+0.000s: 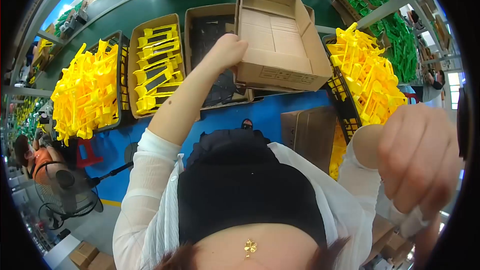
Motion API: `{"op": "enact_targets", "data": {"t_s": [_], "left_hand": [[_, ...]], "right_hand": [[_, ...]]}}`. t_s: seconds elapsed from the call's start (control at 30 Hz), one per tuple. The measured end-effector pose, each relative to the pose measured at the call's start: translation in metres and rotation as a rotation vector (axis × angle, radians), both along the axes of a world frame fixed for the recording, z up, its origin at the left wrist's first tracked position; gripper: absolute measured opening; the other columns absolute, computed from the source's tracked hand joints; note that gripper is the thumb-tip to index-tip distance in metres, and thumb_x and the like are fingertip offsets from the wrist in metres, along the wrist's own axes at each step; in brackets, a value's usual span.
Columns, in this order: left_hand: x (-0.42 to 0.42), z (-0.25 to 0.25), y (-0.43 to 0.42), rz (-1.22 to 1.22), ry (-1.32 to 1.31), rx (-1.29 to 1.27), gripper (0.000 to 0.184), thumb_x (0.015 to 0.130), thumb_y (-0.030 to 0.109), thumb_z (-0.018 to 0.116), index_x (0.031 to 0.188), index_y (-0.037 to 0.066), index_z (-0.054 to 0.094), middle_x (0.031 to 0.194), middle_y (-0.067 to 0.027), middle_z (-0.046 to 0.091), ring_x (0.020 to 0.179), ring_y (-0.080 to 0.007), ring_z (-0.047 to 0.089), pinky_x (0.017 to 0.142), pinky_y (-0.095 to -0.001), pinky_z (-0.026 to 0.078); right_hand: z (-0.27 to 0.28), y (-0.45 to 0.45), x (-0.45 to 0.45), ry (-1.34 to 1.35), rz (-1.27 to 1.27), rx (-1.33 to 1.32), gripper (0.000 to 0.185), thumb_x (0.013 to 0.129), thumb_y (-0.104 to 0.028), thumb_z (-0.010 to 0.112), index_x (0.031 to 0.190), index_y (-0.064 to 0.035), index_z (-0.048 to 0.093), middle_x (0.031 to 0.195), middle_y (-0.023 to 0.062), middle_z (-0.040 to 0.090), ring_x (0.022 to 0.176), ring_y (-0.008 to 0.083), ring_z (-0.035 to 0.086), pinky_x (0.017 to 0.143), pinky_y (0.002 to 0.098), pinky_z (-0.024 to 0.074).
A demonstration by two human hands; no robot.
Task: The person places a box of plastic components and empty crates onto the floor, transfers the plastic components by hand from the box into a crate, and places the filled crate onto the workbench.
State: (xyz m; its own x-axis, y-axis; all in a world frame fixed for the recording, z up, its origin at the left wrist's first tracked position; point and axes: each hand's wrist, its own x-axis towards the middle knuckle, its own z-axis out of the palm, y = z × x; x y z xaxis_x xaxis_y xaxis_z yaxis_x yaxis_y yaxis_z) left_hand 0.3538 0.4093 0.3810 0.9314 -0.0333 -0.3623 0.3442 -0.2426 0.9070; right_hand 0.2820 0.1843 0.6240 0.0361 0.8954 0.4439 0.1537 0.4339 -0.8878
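My left hand (230, 51) is closed on the left wall of an open cardboard box (280, 65). Inside, the box shows only its bare bottom flaps. It sits tilted, partly over another cardboard box (196, 19) that holds dark parts (220, 87). Close to the camera on the right, my right hand (420, 155) is raised with its fingers curled in. Whatever those fingers may hold is hidden. Left of the dark parts stands a cardboard box with yellow plastic parts (157, 65) in rows, dark strips set in them.
Yellow parts (87, 90) heap up in a black crate (121, 77) at left. Another black crate (342, 95) at right holds more yellow parts (367, 70). Green parts (385, 25) lie beyond. A fan (65, 185) stands at lower left, near another person (37, 157).
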Motion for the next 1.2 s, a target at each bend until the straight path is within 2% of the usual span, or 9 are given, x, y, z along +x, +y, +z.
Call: {"op": "enact_targets", "data": {"t_s": [0.1,0.2,0.27,0.5,0.6,0.77,0.97,1.13,1.2], "left_hand": [[0.028,-0.034,-0.036,-0.164,-0.154,0.173,0.036,0.085,0.025,0.045,0.093,-0.006,0.06,0.085,-0.0136,0.062,0.075,-0.0245,0.062,0.058,-0.0342,0.052],[0.025,-0.042,-0.045,-0.064,-0.221,0.092,0.045,0.09,0.039,0.044,0.1,-0.003,0.06,0.093,-0.0112,0.062,0.087,-0.0231,0.06,0.077,-0.0322,0.047],[0.017,-0.073,-0.026,0.054,-0.357,0.286,0.039,0.087,0.033,0.05,0.1,-0.001,0.06,0.096,-0.0131,0.063,0.091,-0.0221,0.059,0.081,-0.032,0.045],[-0.071,-0.133,-0.013,0.072,-0.174,0.433,0.027,0.081,0.021,0.06,0.1,0.001,0.061,0.087,-0.0118,0.064,0.082,-0.0168,0.062,0.073,-0.0276,0.048],[-0.045,-0.15,-0.037,0.198,-0.248,0.28,0.038,0.081,0.031,0.06,0.103,0.0,0.059,0.088,-0.0126,0.063,0.083,-0.0228,0.061,0.074,-0.031,0.047],[0.002,-0.117,-0.083,-0.006,-0.268,0.008,0.059,0.089,0.042,0.041,0.129,-0.001,0.035,0.122,-0.0176,0.049,0.117,-0.025,0.044,0.098,-0.0311,0.031],[-0.023,-0.096,-0.035,0.056,-0.211,-0.028,0.038,0.087,0.032,0.049,0.103,-0.002,0.06,0.096,-0.0107,0.062,0.091,-0.0178,0.056,0.08,-0.0293,0.042],[-0.095,0.068,0.034,0.039,-0.384,-0.137,0.021,0.081,0.02,0.059,0.079,-0.001,0.065,0.072,-0.0035,0.062,0.065,-0.0067,0.053,0.055,-0.0225,0.041],[-0.131,0.117,0.059,-0.023,-0.867,-0.412,0.02,0.083,0.012,0.052,0.066,0.009,0.062,0.058,-0.0007,0.053,0.049,-0.0147,0.051,0.045,-0.0272,0.04]], "right_hand": [[-0.034,-0.042,0.026,-0.299,-0.221,0.073,0.02,0.071,-0.017,0.072,0.07,-0.0036,0.058,0.061,0.0071,0.055,0.048,0.0145,0.051,0.044,0.0224,0.0395],[-0.112,-0.069,0.039,0.032,-1.308,-0.141,0.028,0.072,-0.021,0.072,0.084,-0.0002,0.058,0.074,0.0107,0.055,0.065,0.0195,0.053,0.059,0.025,0.0427],[-0.182,-0.082,0.077,-0.239,-1.552,-0.546,0.034,0.071,-0.023,0.071,0.092,0.0004,0.057,0.087,0.0124,0.058,0.08,0.026,0.054,0.072,0.0302,0.0435],[-0.264,-0.041,0.053,-0.52,-1.29,-0.369,0.039,0.069,-0.017,0.073,0.099,0.0003,0.054,0.098,0.0141,0.057,0.091,0.0245,0.057,0.075,0.0342,0.045],[-0.194,-0.023,0.041,0.558,-0.888,-0.156,0.029,0.068,-0.012,0.074,0.089,-0.001,0.057,0.083,0.0088,0.059,0.075,0.0128,0.059,0.063,0.0252,0.0442],[-0.103,-0.001,0.052,0.263,-0.159,0.196,0.019,0.069,-0.011,0.073,0.076,-0.003,0.057,0.067,0.0039,0.057,0.06,0.0067,0.054,0.051,0.0185,0.0373],[-0.095,0.023,0.063,0.341,0.152,0.382,0.017,0.071,-0.015,0.069,0.073,-0.0035,0.056,0.065,0.0055,0.057,0.056,0.0112,0.053,0.047,0.0205,0.0376],[-0.093,0.059,0.058,0.342,0.179,0.399,0.018,0.072,-0.018,0.066,0.071,-0.0039,0.055,0.064,0.0069,0.056,0.052,0.0149,0.052,0.044,0.0222,0.0379],[-0.089,0.087,0.048,0.309,0.172,0.409,0.018,0.072,-0.019,0.065,0.07,-0.0041,0.055,0.064,0.0074,0.056,0.051,0.0164,0.052,0.043,0.0228,0.038]]}}
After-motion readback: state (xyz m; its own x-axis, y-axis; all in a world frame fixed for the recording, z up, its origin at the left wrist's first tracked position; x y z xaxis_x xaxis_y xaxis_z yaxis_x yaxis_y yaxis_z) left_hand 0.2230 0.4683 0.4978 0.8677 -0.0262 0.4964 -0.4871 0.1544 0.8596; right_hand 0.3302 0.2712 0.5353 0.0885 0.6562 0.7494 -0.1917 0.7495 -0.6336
